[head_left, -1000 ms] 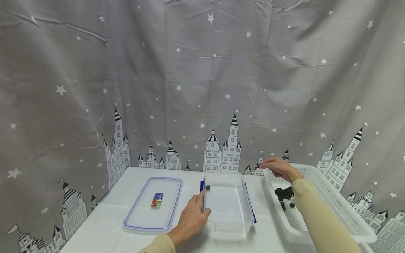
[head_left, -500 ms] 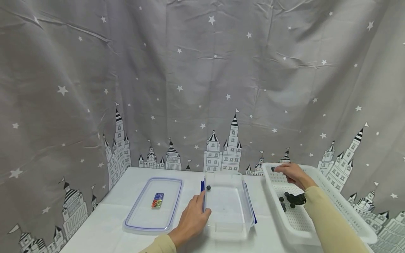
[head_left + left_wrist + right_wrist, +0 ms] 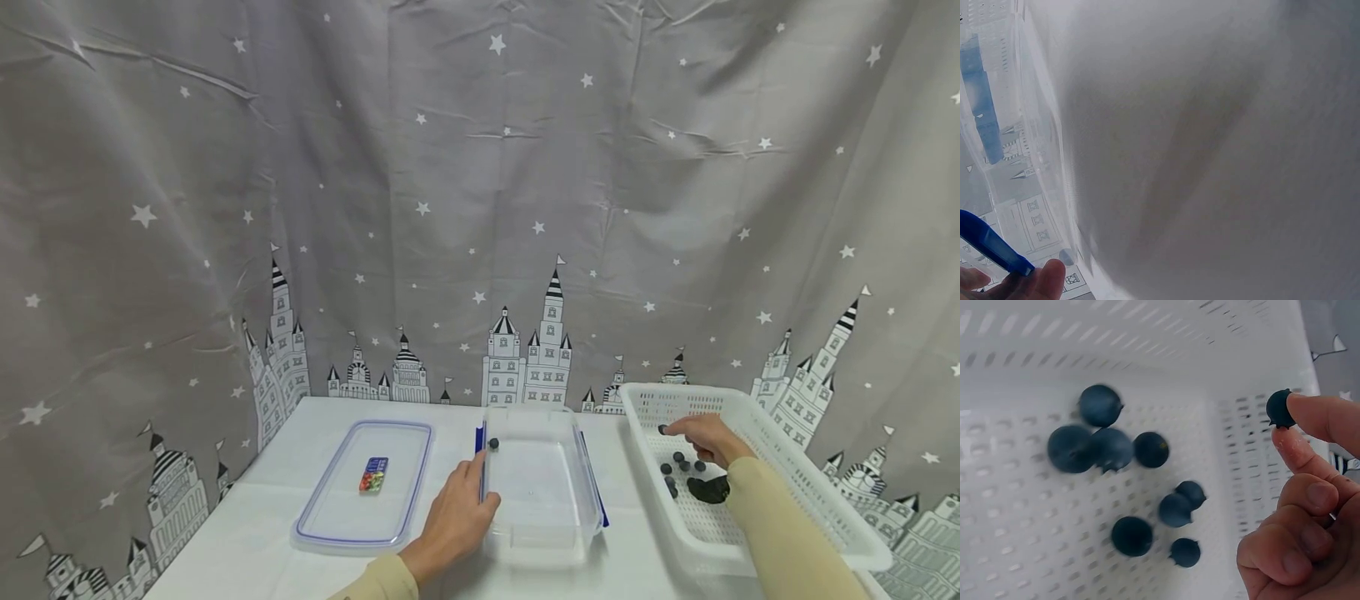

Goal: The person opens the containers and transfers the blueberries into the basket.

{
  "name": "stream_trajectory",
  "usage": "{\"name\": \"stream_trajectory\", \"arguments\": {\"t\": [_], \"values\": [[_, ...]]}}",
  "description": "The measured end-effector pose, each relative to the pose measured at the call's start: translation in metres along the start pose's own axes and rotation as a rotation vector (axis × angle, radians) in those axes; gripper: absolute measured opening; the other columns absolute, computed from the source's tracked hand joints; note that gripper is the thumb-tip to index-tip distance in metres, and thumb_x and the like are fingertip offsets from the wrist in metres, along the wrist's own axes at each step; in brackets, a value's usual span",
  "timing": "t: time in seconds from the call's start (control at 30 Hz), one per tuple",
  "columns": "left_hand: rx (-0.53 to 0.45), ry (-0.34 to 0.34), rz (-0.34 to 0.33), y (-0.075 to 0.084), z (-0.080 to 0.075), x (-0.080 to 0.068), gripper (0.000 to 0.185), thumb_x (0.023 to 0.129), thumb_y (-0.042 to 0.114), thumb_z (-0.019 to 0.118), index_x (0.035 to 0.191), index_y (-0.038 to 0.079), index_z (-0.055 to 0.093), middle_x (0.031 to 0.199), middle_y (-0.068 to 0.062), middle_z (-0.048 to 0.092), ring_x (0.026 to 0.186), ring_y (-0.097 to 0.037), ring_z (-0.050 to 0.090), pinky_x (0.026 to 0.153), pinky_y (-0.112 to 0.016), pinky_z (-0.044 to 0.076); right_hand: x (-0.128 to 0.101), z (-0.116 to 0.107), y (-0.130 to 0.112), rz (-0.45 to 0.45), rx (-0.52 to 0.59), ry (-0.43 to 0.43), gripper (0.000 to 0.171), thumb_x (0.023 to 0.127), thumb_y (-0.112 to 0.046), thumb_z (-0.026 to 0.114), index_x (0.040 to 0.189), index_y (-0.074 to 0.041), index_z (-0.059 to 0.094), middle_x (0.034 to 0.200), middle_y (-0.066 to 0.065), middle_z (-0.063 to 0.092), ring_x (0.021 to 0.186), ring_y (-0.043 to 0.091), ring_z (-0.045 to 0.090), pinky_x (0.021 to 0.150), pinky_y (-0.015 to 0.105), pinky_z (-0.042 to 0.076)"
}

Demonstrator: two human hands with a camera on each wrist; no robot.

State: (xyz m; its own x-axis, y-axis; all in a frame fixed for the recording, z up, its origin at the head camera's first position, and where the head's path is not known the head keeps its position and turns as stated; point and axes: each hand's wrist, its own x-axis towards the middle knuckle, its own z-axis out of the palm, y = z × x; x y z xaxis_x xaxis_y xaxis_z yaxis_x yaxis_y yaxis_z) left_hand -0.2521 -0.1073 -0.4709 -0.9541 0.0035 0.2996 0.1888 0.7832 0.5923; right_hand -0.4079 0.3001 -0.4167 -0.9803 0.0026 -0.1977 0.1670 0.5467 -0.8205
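Here a flat clear lid [image 3: 363, 487] is lying leftmost on the desk [image 3: 247, 533]. The clear, rigid container [image 3: 542, 492] is being steadied by the left hand [image 3: 450, 525], fingers probably curled on its blue clip [image 3: 991, 245]. One round, matte blueberry [image 3: 1280, 408] is being pinched by the right hand [image 3: 705, 439] over the perforated white basket [image 3: 817, 500]; next, a carry leftward seems called for.
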Motion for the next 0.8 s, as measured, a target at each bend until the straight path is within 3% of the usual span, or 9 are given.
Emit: {"name": "stream_trajectory", "arguments": {"t": [0.1, 0.23, 0.53, 0.7, 0.8], "values": [[0.001, -0.001, 0.001, 0.0, -0.001, 0.0, 0.07, 0.089, 0.027, 0.058, 0.151, 0.001, 0.04, 0.129, -0.017, 0.057, 0.118, -0.032, 0.057, 0.101, -0.053, 0.047, 0.0, 0.002, 0.006, 0.035, 0.008, 0.018, 0.018, 0.087, -0.019, 0.071, 0.086, -0.003, 0.062, 0.055, -0.006, 0.036, 0.049, 0.009, 0.034, 0.05, 0.024, 0.036], [0.002, -0.003, 0.003, 0.0, -0.001, 0.0, 0.07, 0.09, 0.027, 0.058, 0.152, 0.001, 0.04, 0.13, -0.017, 0.057, 0.119, -0.033, 0.057, 0.102, -0.053, 0.047, 0.001, 0.004, 0.013, 0.052, 0.0, 0.019, 0.024, 0.084, -0.018, 0.071, 0.072, -0.009, 0.054, 0.056, -0.006, 0.035, 0.047, 0.008, 0.032, 0.047, 0.022, 0.034], [-0.004, -0.003, 0.005, -0.001, 0.0, 0.0, 0.069, 0.09, 0.027, 0.058, 0.152, 0.001, 0.04, 0.131, -0.017, 0.056, 0.12, -0.033, 0.057, 0.102, -0.053, 0.047, 0.002, 0.005, 0.027, 0.075, -0.038, 0.036, 0.018, 0.08, -0.015, 0.073, 0.087, 0.0, 0.065, 0.057, -0.006, 0.033, 0.049, 0.009, 0.031, 0.048, 0.023, 0.034], [-0.008, -0.003, 0.006, -0.001, 0.0, 0.001, 0.069, 0.09, 0.026, 0.058, 0.151, 0.0, 0.04, 0.131, -0.018, 0.056, 0.121, -0.034, 0.057, 0.104, -0.053, 0.046, 0.004, 0.005, 0.032, 0.087, -0.051, 0.042, 0.04, 0.081, -0.016, 0.073, 0.113, 0.008, 0.066, 0.066, -0.001, 0.039, 0.056, 0.013, 0.037, 0.052, 0.025, 0.037], [-0.007, -0.002, 0.003, 0.0, 0.0, 0.001, 0.069, 0.091, 0.026, 0.057, 0.152, 0.0, 0.04, 0.132, -0.018, 0.056, 0.122, -0.034, 0.057, 0.105, -0.052, 0.046, 0.004, 0.005, 0.031, 0.089, -0.054, 0.046, 0.048, 0.081, -0.016, 0.073, 0.119, 0.01, 0.063, 0.072, 0.001, 0.042, 0.061, 0.015, 0.039, 0.054, 0.026, 0.038]]}}
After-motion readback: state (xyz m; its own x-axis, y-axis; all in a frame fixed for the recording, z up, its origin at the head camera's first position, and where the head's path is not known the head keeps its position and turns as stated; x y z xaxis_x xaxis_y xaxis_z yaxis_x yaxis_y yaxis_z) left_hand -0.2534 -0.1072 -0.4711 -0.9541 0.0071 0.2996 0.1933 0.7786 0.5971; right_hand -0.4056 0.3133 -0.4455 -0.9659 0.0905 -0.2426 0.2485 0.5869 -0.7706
